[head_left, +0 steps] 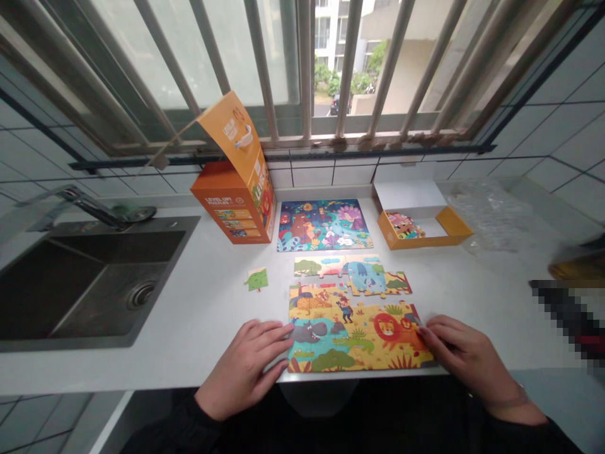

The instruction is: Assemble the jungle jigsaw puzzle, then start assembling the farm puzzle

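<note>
A savanna jigsaw puzzle with lions, a hippo and a crocodile lies flat near the counter's front edge. My left hand rests at its left edge, fingers stretched out and tips touching it. At the opposite edge, my right hand has its thumb and bent fingers closed together on the puzzle's border by the lions. Just beyond lies a joined strip with an elephant, set apart from the larger part by a jagged gap. One loose green puzzle piece lies to the left.
Behind is an assembled night-forest puzzle. An orange puzzle box stands with its lid up. At right, an open yellow box contains puzzle pieces, beside crumpled clear plastic. A sink is at left; window bars rise behind.
</note>
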The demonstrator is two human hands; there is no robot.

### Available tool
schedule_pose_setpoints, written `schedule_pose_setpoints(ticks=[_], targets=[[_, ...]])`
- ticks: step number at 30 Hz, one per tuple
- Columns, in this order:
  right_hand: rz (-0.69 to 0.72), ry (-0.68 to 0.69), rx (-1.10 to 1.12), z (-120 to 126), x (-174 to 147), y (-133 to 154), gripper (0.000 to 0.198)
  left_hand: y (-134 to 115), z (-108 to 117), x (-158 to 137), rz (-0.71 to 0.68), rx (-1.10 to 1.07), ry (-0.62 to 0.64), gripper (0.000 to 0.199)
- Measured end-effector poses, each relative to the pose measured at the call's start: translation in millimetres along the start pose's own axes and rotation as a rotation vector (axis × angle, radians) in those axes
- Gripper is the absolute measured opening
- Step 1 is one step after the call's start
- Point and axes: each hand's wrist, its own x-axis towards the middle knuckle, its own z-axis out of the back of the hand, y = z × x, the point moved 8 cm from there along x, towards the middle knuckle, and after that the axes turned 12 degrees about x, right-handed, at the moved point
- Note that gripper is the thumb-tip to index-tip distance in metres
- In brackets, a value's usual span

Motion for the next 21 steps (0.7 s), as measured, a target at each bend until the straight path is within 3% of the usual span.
schedule_pose_setpoints(ticks=[10,21], targets=[[0.039,-0.047,-0.043,2,-15,7,0.037,-11,-5,-8,-0.014,-0.077,-0.041,0.043],[0.048,-0.147,-0.127,13,-21,-8,0.034,-18,-16,-3,-0.023,-0.115,-0.069,0.043]])
